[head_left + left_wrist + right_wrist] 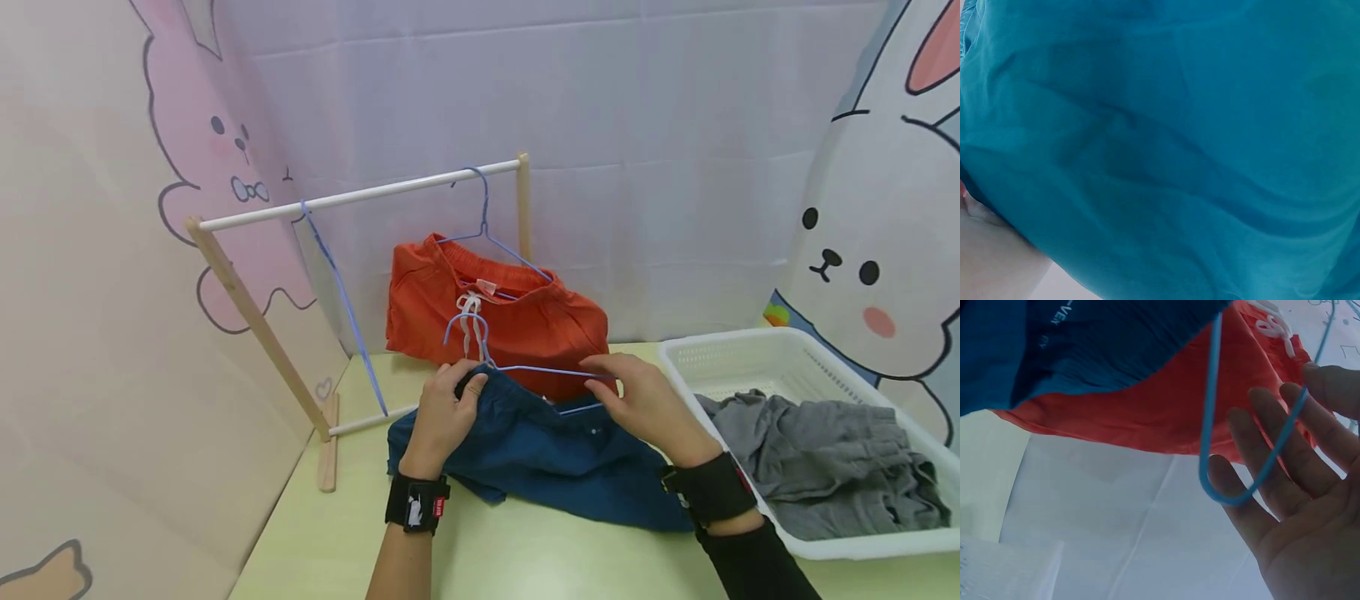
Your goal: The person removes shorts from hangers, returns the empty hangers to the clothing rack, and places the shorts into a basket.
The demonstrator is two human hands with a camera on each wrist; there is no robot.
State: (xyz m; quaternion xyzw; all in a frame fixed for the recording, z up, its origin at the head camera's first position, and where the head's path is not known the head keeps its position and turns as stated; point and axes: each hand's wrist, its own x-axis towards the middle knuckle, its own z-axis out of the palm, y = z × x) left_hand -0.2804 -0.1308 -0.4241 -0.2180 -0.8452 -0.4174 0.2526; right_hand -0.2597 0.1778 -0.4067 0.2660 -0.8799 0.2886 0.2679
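A pair of dark blue shorts hangs low in front of the rack, with a blue wire hanger partly inside its waistband. My left hand grips the waistband close to the hanger's neck. Between thumb and index finger, my right hand pinches the hanger's right end, which sticks out of the waist opening; the other fingers are spread beneath the wire. Blue cloth fills most of the left wrist view and hides the left fingertips. Orange shorts with white drawstrings hang behind, on another blue hanger.
The rack's white bar also carries a bare blue hanger on the left. Its wooden leg stands on the pale table. At right is a white basket holding grey clothing. Curtains enclose the back and left.
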